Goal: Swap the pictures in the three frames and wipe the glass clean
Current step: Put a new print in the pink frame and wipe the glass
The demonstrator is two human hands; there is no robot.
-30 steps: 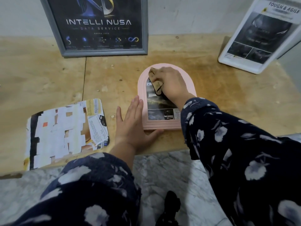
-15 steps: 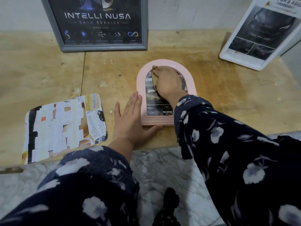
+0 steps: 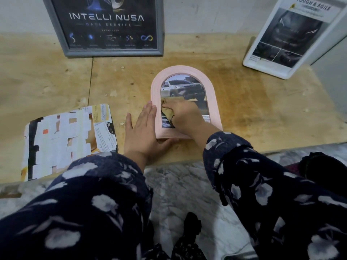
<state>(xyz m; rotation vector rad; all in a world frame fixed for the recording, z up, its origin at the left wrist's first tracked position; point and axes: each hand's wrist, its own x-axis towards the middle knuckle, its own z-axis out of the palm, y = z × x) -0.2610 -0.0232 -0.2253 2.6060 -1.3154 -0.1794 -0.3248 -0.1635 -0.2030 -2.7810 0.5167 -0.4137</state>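
A pink arched frame lies flat on the wooden board, with a picture of a white truck behind its glass. My right hand presses a tan cloth onto the lower half of the glass, fingers curled over it. My left hand lies flat with straight fingers against the frame's left edge and near corner, holding it steady. A grey frame with a dark "Intelli Nusa" poster leans on the wall at the back. A white frame with a dark car picture leans at the back right.
A loose picture, face down with white patches on its back, lies on the board to the left. The board's near edge meets a marble floor by my knees.
My right hand and the cloth slid down the glass from the arched top to the lower half, uncovering the truck picture. My left hand stayed at the frame's left edge.
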